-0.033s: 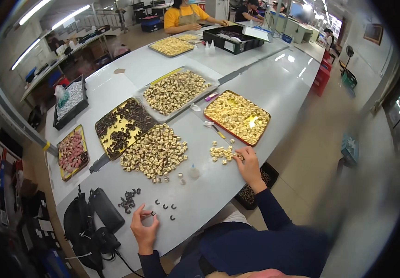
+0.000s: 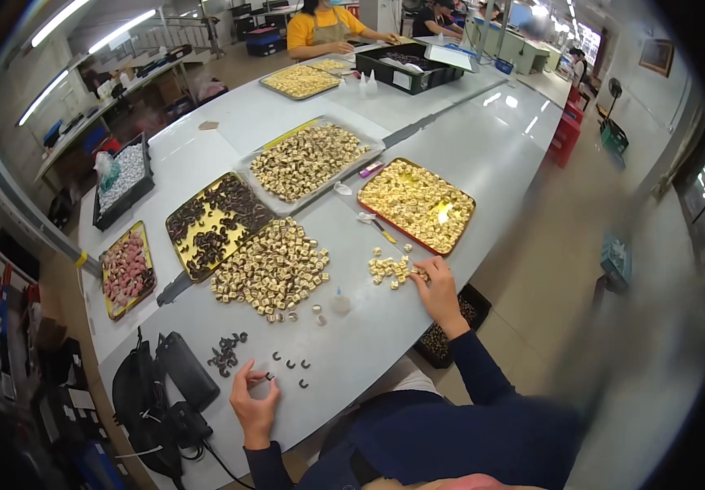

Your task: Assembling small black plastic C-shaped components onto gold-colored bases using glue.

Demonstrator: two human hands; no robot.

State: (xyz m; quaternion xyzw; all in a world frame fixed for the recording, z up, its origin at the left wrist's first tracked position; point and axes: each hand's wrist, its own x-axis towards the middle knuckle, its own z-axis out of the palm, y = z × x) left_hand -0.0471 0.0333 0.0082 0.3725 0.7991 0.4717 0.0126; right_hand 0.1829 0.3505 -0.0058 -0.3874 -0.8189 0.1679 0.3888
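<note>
My left hand (image 2: 254, 404) is at the near edge of the table, thumb and forefinger curved round a small dark C-shaped piece (image 2: 270, 376). Several loose C-shaped pieces (image 2: 290, 364) lie just right of it, and a small heap of them (image 2: 224, 353) lies beyond. At the right edge, my right hand (image 2: 441, 290) has its fingertips closed on a small gold-coloured piece (image 2: 423, 275), partly covered by the fingers. Beside these fingertips is a small group of gold-coloured pieces (image 2: 387, 267). A large heap of gold-and-dark pieces (image 2: 271, 265) spreads between and beyond my hands.
A small clear bottle (image 2: 340, 301) stands mid-table. Beyond are a red-rimmed tray (image 2: 364, 201) of gold pieces, a yellow tray (image 2: 197, 234) of dark pieces and a yellow-handled knife (image 2: 385, 232). A black pouch (image 2: 134, 392) and cable lie left. A co-worker in yellow (image 2: 303, 33) sits opposite.
</note>
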